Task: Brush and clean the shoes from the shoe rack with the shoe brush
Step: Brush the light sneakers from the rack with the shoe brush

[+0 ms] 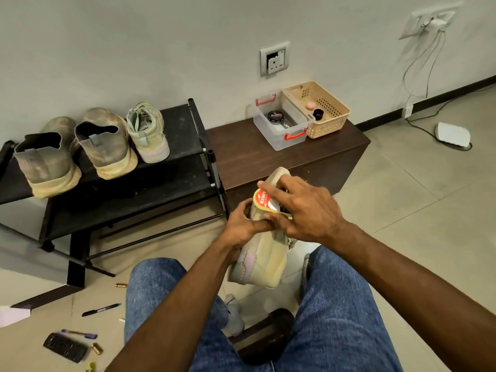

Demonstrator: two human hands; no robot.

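1. The shoe, a pale sneaker with a pink heel patch, is held in the air between the person's knees, in front of the dark wooden counter. Its long axis runs from heel at 6 o'clock to toe at 12 o'clock, sole facing right.
2. The shoe brush, with a red-and-white label on its back, lies against the shoe's upper part, toward the toe end.
3. The right hand grips the brush from 3 o'clock, its fingers curled over the back, thumb at the near edge.
4. The left hand holds the shoe from 9 o'clock, fingers wrapped round its side, just beside the brush.
5. Strokes likely run along the heel-to-toe axis; the right hand is the nearer to the brush.
6. At 10 o'clock, the shoe rack carries the matching sneaker and two dusty grey shoes.
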